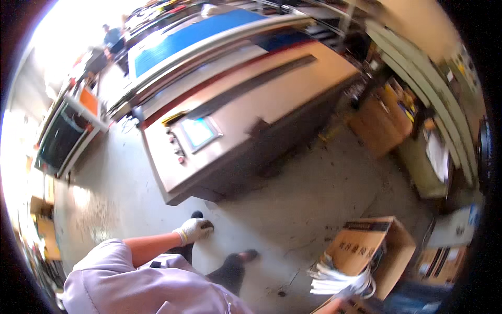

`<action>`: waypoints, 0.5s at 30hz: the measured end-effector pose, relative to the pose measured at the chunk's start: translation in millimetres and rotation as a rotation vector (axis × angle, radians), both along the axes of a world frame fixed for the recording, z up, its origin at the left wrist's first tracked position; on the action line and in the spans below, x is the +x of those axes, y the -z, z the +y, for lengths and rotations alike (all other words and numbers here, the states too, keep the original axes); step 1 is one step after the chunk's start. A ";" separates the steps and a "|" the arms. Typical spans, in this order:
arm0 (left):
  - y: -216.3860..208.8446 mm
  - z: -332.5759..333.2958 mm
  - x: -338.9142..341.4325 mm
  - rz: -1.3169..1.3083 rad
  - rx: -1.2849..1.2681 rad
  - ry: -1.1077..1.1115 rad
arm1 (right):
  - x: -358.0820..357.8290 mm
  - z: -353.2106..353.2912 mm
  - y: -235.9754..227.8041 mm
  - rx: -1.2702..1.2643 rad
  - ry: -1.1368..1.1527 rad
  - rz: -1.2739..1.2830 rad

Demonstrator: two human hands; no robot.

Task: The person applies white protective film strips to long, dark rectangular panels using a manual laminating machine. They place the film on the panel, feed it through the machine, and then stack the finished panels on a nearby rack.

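Note:
My left hand, in a whitish glove with dark fingertips, hangs over the floor in front of a machine. Its fingers are curled in and nothing shows sticking out of them. At the lower right, my right forearm reaches up to a bundle of white strips, blurred, with a loop at its right end. My right hand seems closed around that bundle, though glove and strips are hard to tell apart. Just behind it stands an open cardboard box with dark printing on its flap.
A long machine with a tan top, a lit screen and a blue bed fills the middle. On the right are green metal frames and a brown carton. A dark-panelled frame stands left. Another person is far left.

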State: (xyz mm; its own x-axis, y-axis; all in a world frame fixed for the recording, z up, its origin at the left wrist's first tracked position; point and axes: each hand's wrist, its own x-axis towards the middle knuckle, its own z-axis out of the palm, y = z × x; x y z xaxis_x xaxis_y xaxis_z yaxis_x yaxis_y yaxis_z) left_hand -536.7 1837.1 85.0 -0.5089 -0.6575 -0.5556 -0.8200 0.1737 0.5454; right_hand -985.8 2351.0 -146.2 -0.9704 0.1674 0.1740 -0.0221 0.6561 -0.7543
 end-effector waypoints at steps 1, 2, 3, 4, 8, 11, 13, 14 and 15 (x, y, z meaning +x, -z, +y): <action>12.6 -23.8 22.3 0.047 -0.076 -0.051 | 23.1 -29.1 5.8 -0.042 0.006 -0.005; 21.9 -46.5 41.2 0.084 -0.102 -0.229 | 46.8 -50.0 14.7 -0.092 0.003 -0.058; 35.5 -78.1 61.5 0.126 -0.127 -0.396 | 72.0 -72.4 24.6 -0.153 0.013 -0.105; 52.8 -116.4 92.2 0.174 -0.272 -0.410 | 95.5 -96.3 33.9 -0.217 0.002 -0.175; 56.3 -297.1 153.4 0.382 -0.456 -0.873 | 191.8 -177.2 68.7 -0.440 -0.039 -0.439; 118.0 -483.8 240.8 0.306 -0.606 -1.189 | 261.3 -288.8 47.2 -0.497 -0.165 -0.638; 118.4 -553.9 238.3 0.099 -0.382 -1.390 | 305.3 -373.9 4.5 -0.463 -0.219 -0.650; 104.2 -572.2 199.0 -0.052 -0.277 -1.319 | 322.1 -395.2 -13.3 -0.430 -0.223 -0.578; 85.6 -586.7 175.0 -0.204 -0.185 -1.237 | 339.4 -422.9 -31.6 -0.398 -0.228 -0.512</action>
State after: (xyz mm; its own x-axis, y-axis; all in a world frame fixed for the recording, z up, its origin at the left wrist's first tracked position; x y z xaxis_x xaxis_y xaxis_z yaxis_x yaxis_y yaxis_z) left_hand -361.7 1250.4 -0.6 0.5827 -0.7070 -0.4008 -0.5544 -0.7063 0.4401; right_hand -646.4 1928.1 -114.7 -0.9326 -0.0949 -0.3483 0.2967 0.3482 -0.8892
